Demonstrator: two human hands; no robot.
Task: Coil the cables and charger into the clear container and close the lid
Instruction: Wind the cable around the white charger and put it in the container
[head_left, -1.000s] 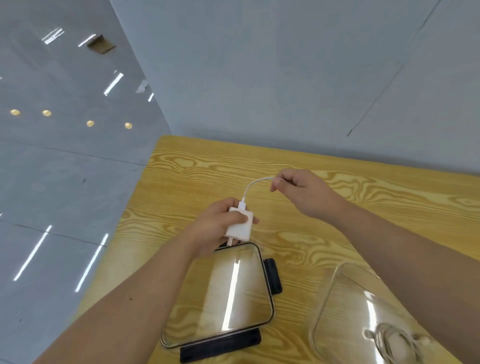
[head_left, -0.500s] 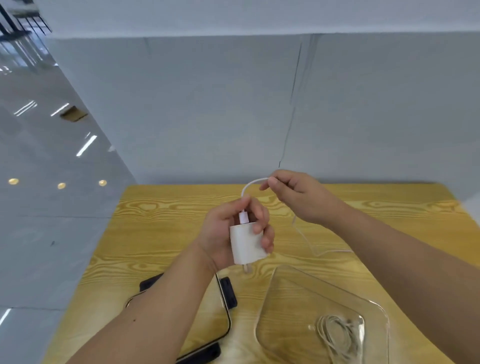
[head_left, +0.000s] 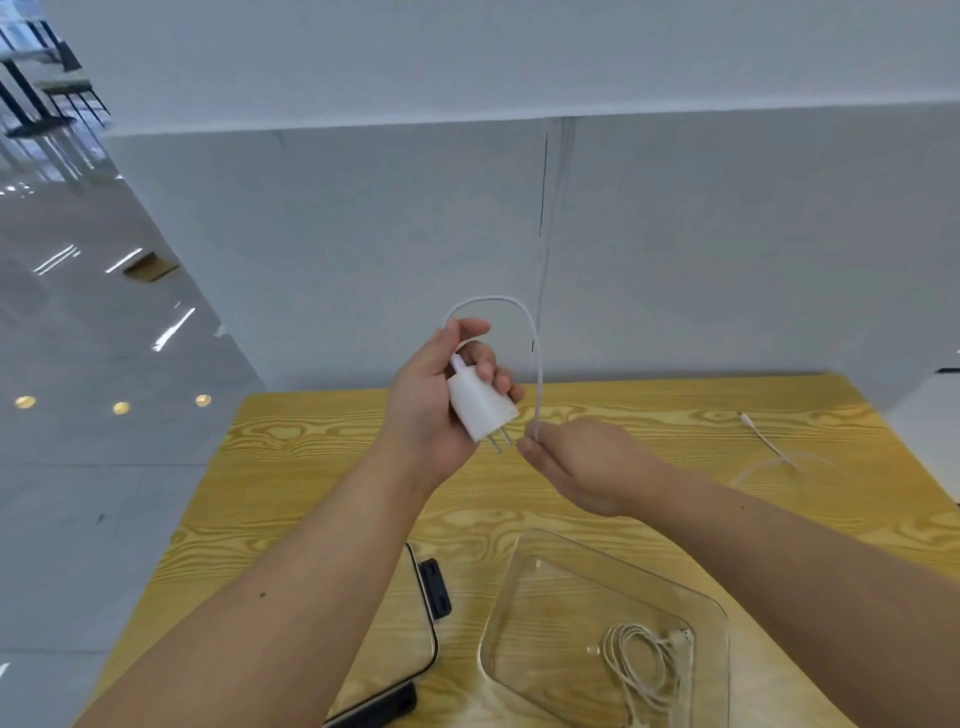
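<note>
My left hand (head_left: 441, 405) holds a white charger (head_left: 480, 405) above the wooden table, prongs pointing down and to the right. A white cable (head_left: 537, 358) arcs up from the charger's top and drops to my right hand (head_left: 582, 462), which pinches it just right of the prongs. The cable's far end (head_left: 769, 447) lies on the table at the right. The clear container (head_left: 524, 582) stands near the front edge with a coiled white cable (head_left: 644, 660) inside. Its lid (head_left: 428, 644), clear with black clips, lies flat to the container's left, partly hidden by my left forearm.
The wooden table (head_left: 322, 467) ends at a grey wall behind. To the left is a glossy grey floor. Bare tabletop lies between my hands and the container.
My left hand has lifted and turned the charger so its prongs point down. My right hand has slid down the cable from above the charger to below it, making a taller loop.
</note>
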